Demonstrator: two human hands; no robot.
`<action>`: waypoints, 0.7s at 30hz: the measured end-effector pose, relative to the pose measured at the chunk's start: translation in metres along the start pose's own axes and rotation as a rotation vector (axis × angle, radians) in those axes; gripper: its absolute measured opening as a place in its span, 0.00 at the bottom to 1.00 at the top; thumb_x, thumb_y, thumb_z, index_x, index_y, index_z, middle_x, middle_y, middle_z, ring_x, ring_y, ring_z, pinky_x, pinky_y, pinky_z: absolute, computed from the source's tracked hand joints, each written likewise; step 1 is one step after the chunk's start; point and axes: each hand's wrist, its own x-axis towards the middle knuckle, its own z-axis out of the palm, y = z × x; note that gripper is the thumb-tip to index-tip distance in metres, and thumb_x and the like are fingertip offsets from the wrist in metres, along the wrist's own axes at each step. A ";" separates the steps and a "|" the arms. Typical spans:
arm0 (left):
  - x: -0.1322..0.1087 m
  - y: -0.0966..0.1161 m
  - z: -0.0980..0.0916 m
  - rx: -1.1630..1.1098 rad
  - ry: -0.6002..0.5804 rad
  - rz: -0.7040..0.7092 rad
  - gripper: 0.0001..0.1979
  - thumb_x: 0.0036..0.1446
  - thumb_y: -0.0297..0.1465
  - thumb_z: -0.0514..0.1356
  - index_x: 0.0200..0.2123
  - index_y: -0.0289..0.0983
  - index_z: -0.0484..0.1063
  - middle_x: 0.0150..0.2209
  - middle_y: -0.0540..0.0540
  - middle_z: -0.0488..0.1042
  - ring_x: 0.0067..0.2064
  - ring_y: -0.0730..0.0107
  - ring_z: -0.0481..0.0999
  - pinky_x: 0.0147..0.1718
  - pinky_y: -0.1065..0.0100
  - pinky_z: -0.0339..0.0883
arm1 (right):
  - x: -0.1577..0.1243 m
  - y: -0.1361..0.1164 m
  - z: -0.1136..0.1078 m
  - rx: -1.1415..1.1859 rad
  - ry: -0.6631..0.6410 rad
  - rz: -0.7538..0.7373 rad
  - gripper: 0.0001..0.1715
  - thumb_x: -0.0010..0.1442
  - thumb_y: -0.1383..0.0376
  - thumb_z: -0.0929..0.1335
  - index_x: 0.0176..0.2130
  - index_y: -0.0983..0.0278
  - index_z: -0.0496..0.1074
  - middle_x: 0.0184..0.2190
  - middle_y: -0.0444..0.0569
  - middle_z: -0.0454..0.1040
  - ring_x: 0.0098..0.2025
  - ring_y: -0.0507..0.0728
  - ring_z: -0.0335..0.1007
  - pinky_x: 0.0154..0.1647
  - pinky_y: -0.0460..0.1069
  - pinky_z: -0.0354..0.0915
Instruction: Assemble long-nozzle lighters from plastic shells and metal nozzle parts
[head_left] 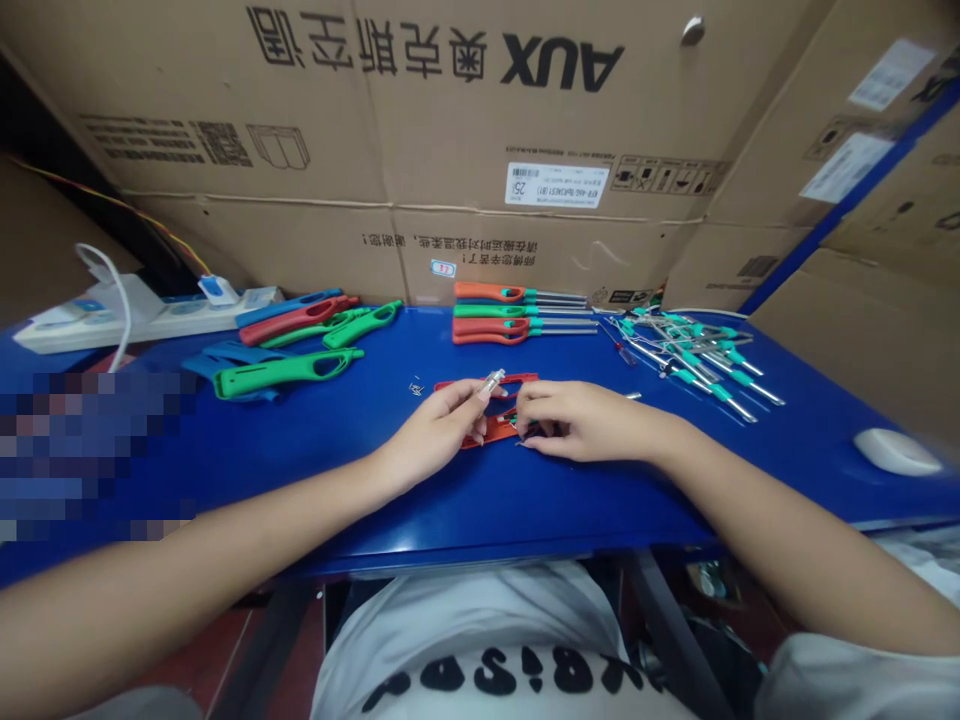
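At the middle of the blue table (375, 470), the left hand (439, 425) pinches a small clear part (493, 381) above the red shell (523, 379), which the right hand (581, 420) grips with bent fingers. This looks like fitting work, and seating the part calls for a still shell.

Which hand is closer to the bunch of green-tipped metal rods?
The right hand. It rests on the red shell, left of the green-tipped metal rods and nearer the person; the left hand lies farther left, fingers pinching a small clear part.
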 end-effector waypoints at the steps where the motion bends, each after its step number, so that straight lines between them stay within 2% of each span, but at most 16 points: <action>1: 0.000 -0.001 -0.001 0.033 -0.012 0.013 0.21 0.60 0.47 0.61 0.44 0.35 0.73 0.25 0.53 0.67 0.27 0.73 0.67 0.29 0.70 0.62 | 0.000 0.002 0.001 -0.007 0.012 -0.016 0.03 0.63 0.69 0.69 0.39 0.64 0.74 0.40 0.48 0.73 0.34 0.51 0.68 0.35 0.46 0.65; 6: -0.001 0.000 -0.007 0.176 -0.090 0.063 0.22 0.63 0.48 0.56 0.44 0.34 0.73 0.24 0.53 0.66 0.27 0.72 0.66 0.30 0.69 0.64 | -0.001 0.013 0.009 0.198 0.125 0.000 0.05 0.65 0.64 0.69 0.39 0.64 0.75 0.41 0.50 0.74 0.33 0.50 0.68 0.32 0.45 0.67; 8: -0.001 0.000 -0.010 0.199 -0.130 0.067 0.22 0.64 0.47 0.57 0.45 0.33 0.73 0.25 0.52 0.68 0.28 0.72 0.68 0.31 0.69 0.65 | -0.001 0.016 0.011 0.371 0.163 0.108 0.09 0.64 0.60 0.70 0.39 0.65 0.74 0.36 0.49 0.75 0.28 0.48 0.68 0.27 0.44 0.67; 11: 0.001 0.000 -0.014 0.199 -0.169 0.085 0.21 0.65 0.45 0.56 0.49 0.33 0.72 0.30 0.49 0.72 0.32 0.70 0.71 0.35 0.68 0.68 | 0.000 0.018 0.013 0.680 0.138 0.283 0.17 0.62 0.54 0.72 0.39 0.66 0.71 0.26 0.43 0.73 0.23 0.49 0.68 0.20 0.43 0.67; 15: 0.003 -0.001 -0.018 0.268 -0.193 0.133 0.19 0.66 0.42 0.56 0.50 0.33 0.72 0.36 0.46 0.76 0.35 0.70 0.72 0.37 0.67 0.69 | 0.004 0.018 0.011 0.912 0.105 0.313 0.22 0.58 0.52 0.75 0.37 0.66 0.69 0.30 0.47 0.78 0.25 0.50 0.74 0.22 0.45 0.72; 21: 0.005 -0.001 -0.020 0.334 -0.223 0.212 0.17 0.67 0.40 0.56 0.50 0.34 0.73 0.39 0.45 0.78 0.37 0.69 0.74 0.39 0.66 0.70 | 0.005 0.023 0.009 1.021 0.109 0.320 0.22 0.52 0.56 0.79 0.37 0.68 0.73 0.28 0.46 0.79 0.27 0.52 0.77 0.25 0.46 0.75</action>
